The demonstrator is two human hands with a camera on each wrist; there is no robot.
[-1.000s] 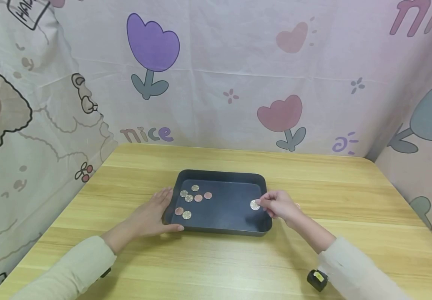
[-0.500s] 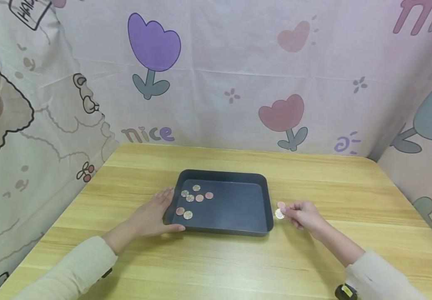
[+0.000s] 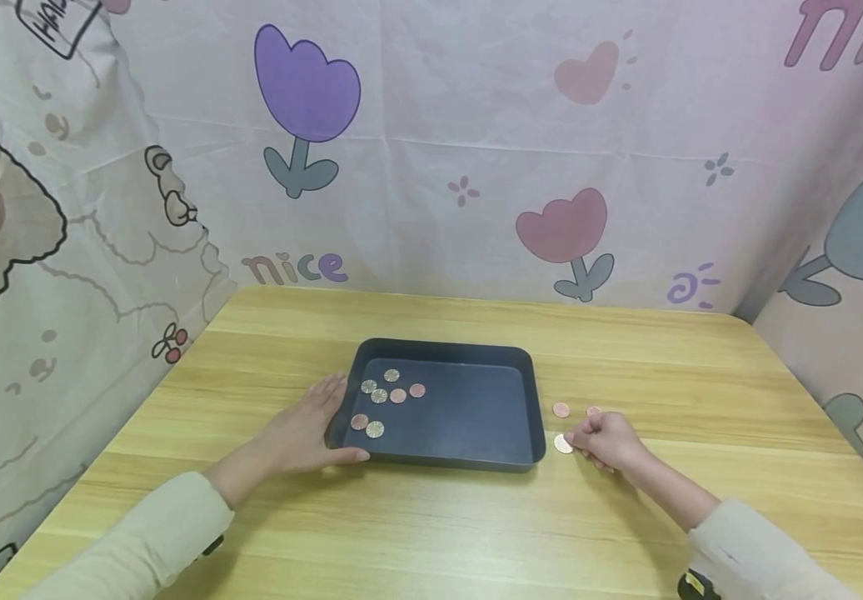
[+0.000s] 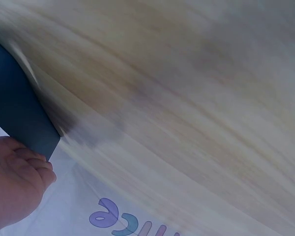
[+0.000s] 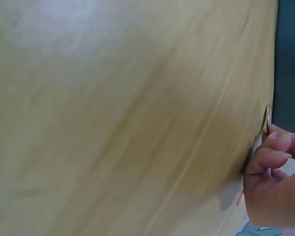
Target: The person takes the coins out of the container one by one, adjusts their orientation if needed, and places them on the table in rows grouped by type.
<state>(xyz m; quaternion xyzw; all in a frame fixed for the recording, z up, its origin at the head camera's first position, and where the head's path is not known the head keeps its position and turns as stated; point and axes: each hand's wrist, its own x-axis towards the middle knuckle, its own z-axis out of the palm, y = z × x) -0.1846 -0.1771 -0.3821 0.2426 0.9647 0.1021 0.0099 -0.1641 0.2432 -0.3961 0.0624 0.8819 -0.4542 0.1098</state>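
1. The right hand [image 3: 607, 442] pinches a silver coin [image 3: 563, 444] at its rim, low over the surface [image 3: 431, 517] beside the tray [image 3: 529, 408].
2. Thin, hard and likely slippery, it's best nipped by the edges.
3. The left hand [image 3: 304, 433] lies relaxed against the tray's left wall.
4. Seven coins [image 3: 385, 398] lie inside; two copper coins [image 3: 561, 410] sit beyond the right hand.
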